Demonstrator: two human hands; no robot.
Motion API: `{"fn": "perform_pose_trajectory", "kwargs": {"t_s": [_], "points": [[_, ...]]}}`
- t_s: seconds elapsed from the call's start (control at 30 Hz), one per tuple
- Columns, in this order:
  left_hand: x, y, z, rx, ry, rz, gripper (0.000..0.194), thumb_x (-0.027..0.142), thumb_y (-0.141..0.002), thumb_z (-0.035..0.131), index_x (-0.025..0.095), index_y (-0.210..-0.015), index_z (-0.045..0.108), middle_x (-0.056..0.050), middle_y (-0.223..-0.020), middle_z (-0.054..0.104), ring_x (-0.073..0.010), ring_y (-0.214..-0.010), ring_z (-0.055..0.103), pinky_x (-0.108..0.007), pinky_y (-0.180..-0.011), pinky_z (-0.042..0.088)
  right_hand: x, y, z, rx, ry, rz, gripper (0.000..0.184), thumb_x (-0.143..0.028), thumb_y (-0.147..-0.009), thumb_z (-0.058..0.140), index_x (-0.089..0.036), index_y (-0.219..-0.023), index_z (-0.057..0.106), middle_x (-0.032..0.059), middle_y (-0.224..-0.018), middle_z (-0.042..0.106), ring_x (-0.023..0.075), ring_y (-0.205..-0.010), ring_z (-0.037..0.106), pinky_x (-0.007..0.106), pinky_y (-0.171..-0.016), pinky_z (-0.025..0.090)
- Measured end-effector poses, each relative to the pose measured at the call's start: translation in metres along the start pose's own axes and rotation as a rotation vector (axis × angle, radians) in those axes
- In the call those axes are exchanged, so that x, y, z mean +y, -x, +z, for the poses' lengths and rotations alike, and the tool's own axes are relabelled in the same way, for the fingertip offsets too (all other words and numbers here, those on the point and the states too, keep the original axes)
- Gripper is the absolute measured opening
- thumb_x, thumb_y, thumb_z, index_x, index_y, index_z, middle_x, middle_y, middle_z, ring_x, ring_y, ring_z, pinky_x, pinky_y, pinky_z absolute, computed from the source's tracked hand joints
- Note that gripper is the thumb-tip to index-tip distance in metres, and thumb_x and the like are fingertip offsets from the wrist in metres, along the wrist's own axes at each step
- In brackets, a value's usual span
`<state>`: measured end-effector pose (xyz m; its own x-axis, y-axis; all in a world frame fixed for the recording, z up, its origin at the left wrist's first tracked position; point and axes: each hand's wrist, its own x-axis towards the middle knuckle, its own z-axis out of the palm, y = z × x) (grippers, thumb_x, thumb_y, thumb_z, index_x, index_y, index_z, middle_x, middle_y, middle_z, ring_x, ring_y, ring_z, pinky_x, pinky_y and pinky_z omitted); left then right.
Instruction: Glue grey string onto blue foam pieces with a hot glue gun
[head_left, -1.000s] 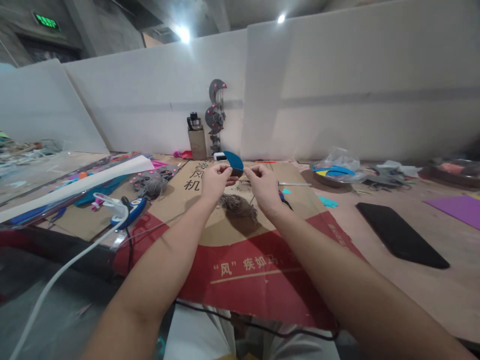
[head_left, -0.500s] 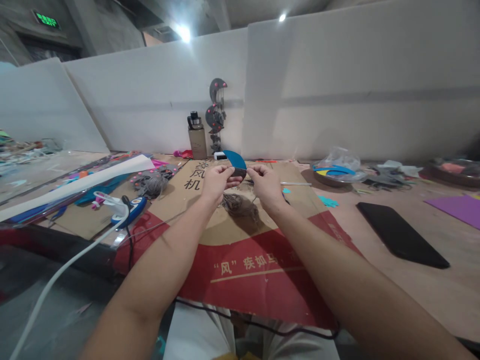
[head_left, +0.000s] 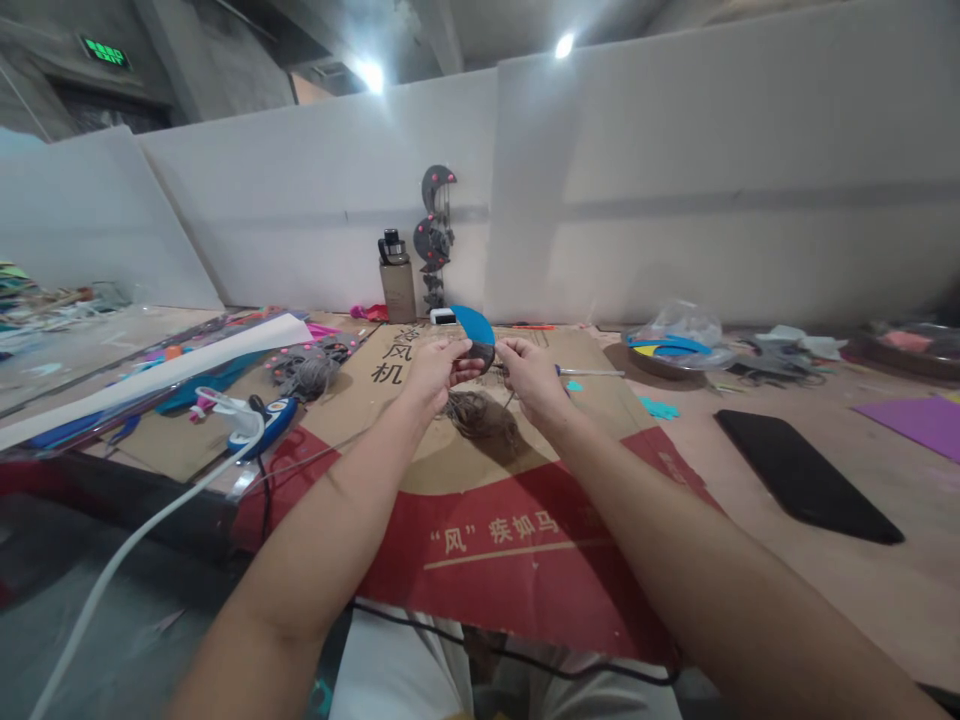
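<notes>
Both my hands are stretched out over a flattened red and brown cardboard sheet [head_left: 525, 520]. My left hand [head_left: 431, 368] is closed, pinching a blue curved foam piece [head_left: 472, 325] with a dark underside. My right hand [head_left: 529, 372] is closed too, its fingertips pinched at the right edge of that piece; a thin thread seems to run from them, but it is too fine to be sure. A tangle of grey-brown twine [head_left: 480, 415] lies on the cardboard just below my hands.
A brown bottle [head_left: 396, 282] and a grey crescent ornament with pink beads [head_left: 433, 232] stand against the white wall. A glue gun [head_left: 259, 420] with a white cable lies at left. A black mat [head_left: 806, 475], a purple sheet [head_left: 919, 418] and a tray of scraps [head_left: 671, 350] sit at right.
My hands and the blue piece have drifted slightly right and lower in view as the camera tilted up a little. Both grips look the same.
</notes>
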<state>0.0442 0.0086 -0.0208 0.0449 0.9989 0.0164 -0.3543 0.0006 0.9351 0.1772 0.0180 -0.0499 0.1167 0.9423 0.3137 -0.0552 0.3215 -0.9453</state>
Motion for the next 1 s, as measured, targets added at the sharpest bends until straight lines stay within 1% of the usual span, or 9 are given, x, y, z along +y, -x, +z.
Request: {"fn": "perform_pose_trajectory", "kwargs": {"t_s": [0.17,0.3,0.43,0.5,0.63,0.7,0.8,0.9,1.0], "points": [[-0.002,-0.005,-0.005,-0.016,0.005,-0.009,0.006,0.014,-0.082,0.058,0.011,-0.078,0.059,-0.002,-0.065,0.065,-0.0077,-0.052,0.061,-0.019,-0.053,0.052,-0.001,0.004,0.002,-0.002,0.018,-0.010,0.026,-0.046,-0.070,0.059,-0.020,-0.072,0.056,-0.0071,-0.053,0.037,0.0095,-0.051,0.032,0.025,-0.050,0.028],[-0.004,-0.005,-0.005,0.003,0.008,-0.025,0.005,0.012,-0.083,0.059,0.012,-0.077,0.058,-0.001,-0.063,0.063,-0.0064,-0.052,0.060,-0.017,-0.054,0.051,0.001,0.003,0.002,-0.002,0.017,0.025,0.030,-0.050,-0.068,0.060,-0.021,-0.069,0.053,-0.0072,-0.051,0.035,0.0094,-0.049,0.029,0.025,-0.047,0.024],[-0.004,-0.003,-0.002,0.041,0.009,-0.010,0.005,0.010,-0.083,0.058,0.013,-0.082,0.054,0.000,-0.064,0.062,-0.0071,-0.051,0.060,-0.019,-0.055,0.051,0.002,0.002,0.001,-0.014,-0.039,0.087,0.032,-0.052,-0.066,0.062,-0.022,-0.069,0.051,-0.0083,-0.051,0.033,0.0085,-0.046,0.026,0.025,-0.046,0.021],[-0.005,-0.002,-0.001,0.059,0.003,-0.005,0.010,0.009,-0.082,0.060,0.014,-0.084,0.051,0.000,-0.065,0.062,-0.0078,-0.052,0.060,-0.021,-0.056,0.051,0.003,0.001,0.001,-0.007,-0.029,0.100,0.033,-0.053,-0.066,0.061,-0.022,-0.071,0.053,-0.0085,-0.051,0.034,0.0086,-0.045,0.027,0.025,-0.046,0.022],[-0.006,-0.001,0.001,0.050,-0.049,0.048,0.015,0.006,-0.080,0.059,0.015,-0.081,0.047,0.001,-0.065,0.059,-0.0091,-0.055,0.062,-0.024,-0.061,0.052,0.005,0.001,0.001,0.048,0.037,0.050,0.035,-0.056,-0.069,0.058,-0.020,-0.073,0.055,-0.0066,-0.054,0.042,0.0099,-0.050,0.037,0.025,-0.051,0.030],[-0.008,-0.002,0.002,0.032,-0.122,0.114,0.018,0.004,-0.077,0.059,0.015,-0.081,0.046,0.001,-0.067,0.059,-0.0101,-0.057,0.063,-0.025,-0.063,0.052,0.006,0.000,0.001,0.072,0.059,0.025,0.034,-0.054,-0.070,0.057,-0.020,-0.072,0.056,-0.0054,-0.055,0.046,0.0107,-0.053,0.040,0.026,-0.054,0.033],[-0.016,-0.002,0.003,-0.003,-0.330,0.234,0.023,0.005,-0.072,0.063,0.015,-0.084,0.047,0.000,-0.075,0.060,-0.0104,-0.062,0.063,-0.025,-0.062,0.050,0.008,0.000,0.000,0.099,0.085,-0.002,0.030,-0.050,-0.071,0.056,-0.020,-0.069,0.055,-0.0041,-0.055,0.048,0.0121,-0.055,0.043,0.026,-0.055,0.035],[-0.024,-0.004,0.002,-0.018,-0.601,0.361,0.032,0.013,-0.065,0.073,0.016,-0.087,0.051,-0.002,-0.086,0.061,-0.0094,-0.064,0.058,-0.025,-0.063,0.046,0.011,0.000,-0.001,0.116,0.104,-0.031,0.027,-0.046,-0.073,0.054,-0.019,-0.069,0.057,-0.0022,-0.059,0.053,0.0129,-0.057,0.047,0.026,-0.057,0.037],[-0.029,-0.006,0.001,0.016,-0.832,0.487,0.039,0.021,-0.059,0.080,0.017,-0.087,0.053,-0.002,-0.087,0.060,-0.0106,-0.067,0.054,-0.027,-0.067,0.044,0.010,0.001,-0.001,0.101,0.115,-0.068,0.025,-0.042,-0.074,0.053,-0.018,-0.072,0.060,0.0008,-0.067,0.059,0.0138,-0.063,0.051,0.027,-0.061,0.040]]}}
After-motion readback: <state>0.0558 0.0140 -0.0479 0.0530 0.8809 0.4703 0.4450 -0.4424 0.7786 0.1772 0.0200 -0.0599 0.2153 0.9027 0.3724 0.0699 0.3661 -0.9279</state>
